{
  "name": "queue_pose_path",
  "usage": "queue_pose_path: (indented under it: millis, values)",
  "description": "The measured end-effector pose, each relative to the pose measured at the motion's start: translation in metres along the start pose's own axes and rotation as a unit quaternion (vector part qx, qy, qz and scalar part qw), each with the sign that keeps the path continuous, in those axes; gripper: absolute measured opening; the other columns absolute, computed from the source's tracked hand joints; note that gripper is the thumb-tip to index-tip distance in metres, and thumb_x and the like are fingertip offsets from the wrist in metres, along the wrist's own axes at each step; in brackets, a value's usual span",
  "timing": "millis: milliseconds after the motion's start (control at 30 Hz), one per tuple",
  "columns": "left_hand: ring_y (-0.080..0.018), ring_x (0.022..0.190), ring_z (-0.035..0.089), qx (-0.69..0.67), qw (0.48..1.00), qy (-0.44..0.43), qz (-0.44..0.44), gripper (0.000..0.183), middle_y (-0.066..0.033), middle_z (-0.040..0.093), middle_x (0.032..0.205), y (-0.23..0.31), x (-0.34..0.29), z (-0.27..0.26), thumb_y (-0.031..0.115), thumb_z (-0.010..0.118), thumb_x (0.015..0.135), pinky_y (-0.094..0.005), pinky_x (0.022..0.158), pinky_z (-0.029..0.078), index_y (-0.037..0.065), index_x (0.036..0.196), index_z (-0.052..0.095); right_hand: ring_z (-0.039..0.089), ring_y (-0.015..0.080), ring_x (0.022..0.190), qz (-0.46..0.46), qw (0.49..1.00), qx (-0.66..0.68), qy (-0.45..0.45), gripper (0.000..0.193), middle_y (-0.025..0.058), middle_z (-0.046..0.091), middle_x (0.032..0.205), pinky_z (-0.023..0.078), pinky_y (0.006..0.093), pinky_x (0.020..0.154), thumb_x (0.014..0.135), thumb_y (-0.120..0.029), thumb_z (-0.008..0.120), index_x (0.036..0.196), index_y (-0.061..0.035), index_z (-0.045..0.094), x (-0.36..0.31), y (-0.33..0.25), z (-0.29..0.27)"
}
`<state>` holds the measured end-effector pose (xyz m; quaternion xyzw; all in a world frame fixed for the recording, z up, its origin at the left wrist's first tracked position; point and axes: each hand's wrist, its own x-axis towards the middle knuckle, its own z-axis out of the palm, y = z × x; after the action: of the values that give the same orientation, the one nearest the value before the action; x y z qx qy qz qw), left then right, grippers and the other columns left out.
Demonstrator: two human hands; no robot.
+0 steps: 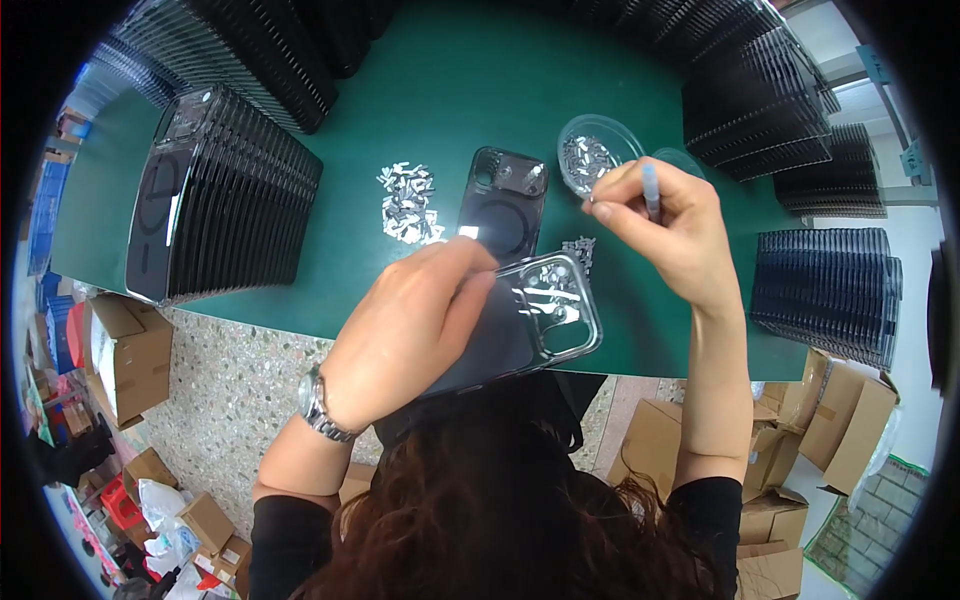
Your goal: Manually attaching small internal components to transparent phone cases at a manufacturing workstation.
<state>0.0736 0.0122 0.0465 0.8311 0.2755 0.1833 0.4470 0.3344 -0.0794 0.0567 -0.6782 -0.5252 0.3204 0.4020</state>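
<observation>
My left hand (410, 315), with a metal watch on its wrist, grips a dark phone case (492, 345) with a clear edge and camera window, tilted over the table's near edge. My right hand (665, 220) is pinched beside a round clear dish (604, 121) of small silver pieces (588, 160). A tiny piece seems to sit at its fingertips, too small to name. Tucked between its fingers is a pen-like tool (650, 182) with a pale blue end. Another dark phone case (503, 205) lies flat beyond my left hand. Loose silver and white pieces (408, 205) are heaped left of it.
A smaller pile of bits (582, 250) lies behind the held case. Stacks of phone cases stand at the left (225, 200), far right (760, 105) and right (825, 290) of the green table (440, 80). Cardboard boxes (650, 445) sit on the floor.
</observation>
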Motion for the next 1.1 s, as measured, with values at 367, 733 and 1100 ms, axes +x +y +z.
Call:
queue_pose_path:
  millis: [367, 733, 1100]
  values:
    - [-0.0353, 0.076, 0.070, 0.022, 0.999, -0.036, 0.018, 0.010, -0.0190, 0.071, 0.089, 0.007, 0.016, 0.012, 0.007, 0.067, 0.099, -0.0380, 0.068, 0.052, -0.002, 0.103, 0.068, 0.064, 0.0329, 0.101, -0.153, 0.985, -0.048, -0.056, 0.016, 0.0127, 0.071, 0.101, 0.052, 0.0397, 0.089, 0.086, -0.004, 0.077, 0.100, 0.0010, 0.070, -0.019, -0.011, 0.024]
    - [-0.0316, 0.067, 0.065, 0.025, 0.998, -0.047, 0.021, 0.008, -0.0182, 0.070, 0.085, 0.009, 0.020, 0.016, 0.006, 0.068, 0.099, -0.0365, 0.062, 0.048, -0.001, 0.100, 0.068, 0.065, 0.0400, 0.099, -0.081, 0.982, -0.152, -0.077, 0.020, 0.0181, 0.071, 0.096, 0.052, 0.0477, 0.083, 0.089, -0.016, 0.075, 0.101, 0.0007, 0.071, -0.016, -0.012, 0.025]
    - [-0.0357, 0.072, 0.067, 0.012, 0.997, -0.070, 0.028, 0.007, -0.0195, 0.069, 0.085, 0.011, 0.017, 0.020, 0.006, 0.067, 0.099, -0.0403, 0.064, 0.049, -0.001, 0.101, 0.066, 0.065, 0.0434, 0.090, -0.050, 0.980, -0.106, -0.158, 0.019, 0.0210, 0.067, 0.089, 0.051, 0.0499, 0.078, 0.092, -0.015, 0.073, 0.094, 0.0026, 0.068, -0.018, -0.015, 0.018]
